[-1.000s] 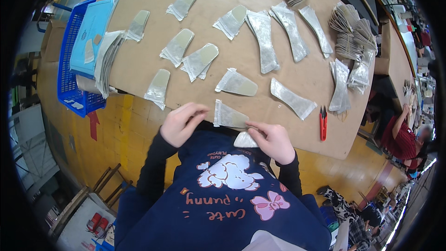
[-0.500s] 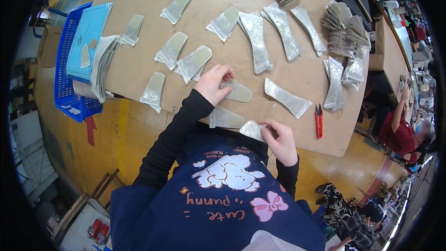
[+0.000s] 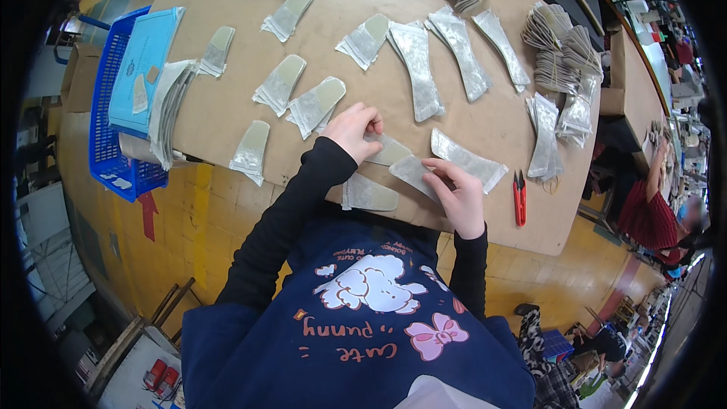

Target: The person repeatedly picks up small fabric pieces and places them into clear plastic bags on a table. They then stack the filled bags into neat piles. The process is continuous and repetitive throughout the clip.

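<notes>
Left hand (image 3: 354, 133): fingers curled at one end of a tapered piece (image 3: 391, 151) on the bench (image 3: 379, 98); grip cannot be confirmed. Right hand (image 3: 459, 191): thumb and fingers nearly together, pinching a silvery piece (image 3: 411, 173) alongside. Hold edges lightly to avoid creasing.

Near the front edge of the table (image 3: 541, 216), the left hand (image 3: 354, 133) is touching one piece (image 3: 392, 151), the right hand (image 3: 457, 191) is holding a second piece (image 3: 413, 174), and snips (image 3: 520, 201) are lying toward the front right corner.
</notes>
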`<state>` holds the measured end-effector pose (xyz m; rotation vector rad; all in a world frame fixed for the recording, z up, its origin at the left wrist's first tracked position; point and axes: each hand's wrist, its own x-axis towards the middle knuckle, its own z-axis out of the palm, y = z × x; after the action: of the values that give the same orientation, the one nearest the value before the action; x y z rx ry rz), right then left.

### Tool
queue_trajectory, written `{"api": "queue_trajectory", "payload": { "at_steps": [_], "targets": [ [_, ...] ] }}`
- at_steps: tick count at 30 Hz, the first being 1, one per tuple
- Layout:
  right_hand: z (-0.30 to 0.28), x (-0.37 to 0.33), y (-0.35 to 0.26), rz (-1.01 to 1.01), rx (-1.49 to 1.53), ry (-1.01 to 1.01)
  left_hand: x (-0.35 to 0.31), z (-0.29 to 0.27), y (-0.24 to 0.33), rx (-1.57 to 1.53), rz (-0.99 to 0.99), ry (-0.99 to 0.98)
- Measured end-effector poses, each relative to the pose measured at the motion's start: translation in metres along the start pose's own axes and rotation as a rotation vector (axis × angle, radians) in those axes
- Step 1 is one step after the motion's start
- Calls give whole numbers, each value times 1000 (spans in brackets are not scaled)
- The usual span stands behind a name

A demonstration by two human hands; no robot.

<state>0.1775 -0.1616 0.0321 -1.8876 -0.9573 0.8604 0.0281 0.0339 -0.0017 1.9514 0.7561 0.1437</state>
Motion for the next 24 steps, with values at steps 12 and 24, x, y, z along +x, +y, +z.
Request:
{"api": "queue_trajectory", "payload": {
  "at_steps": [12,24],
  "targets": [
    [11,19,0,-17,26,-80,2,-1,2,17,-84,-44],
    [19,35,7,-102,-85,-50,2,-6,-2,16,-21,-110]
  ]
}}
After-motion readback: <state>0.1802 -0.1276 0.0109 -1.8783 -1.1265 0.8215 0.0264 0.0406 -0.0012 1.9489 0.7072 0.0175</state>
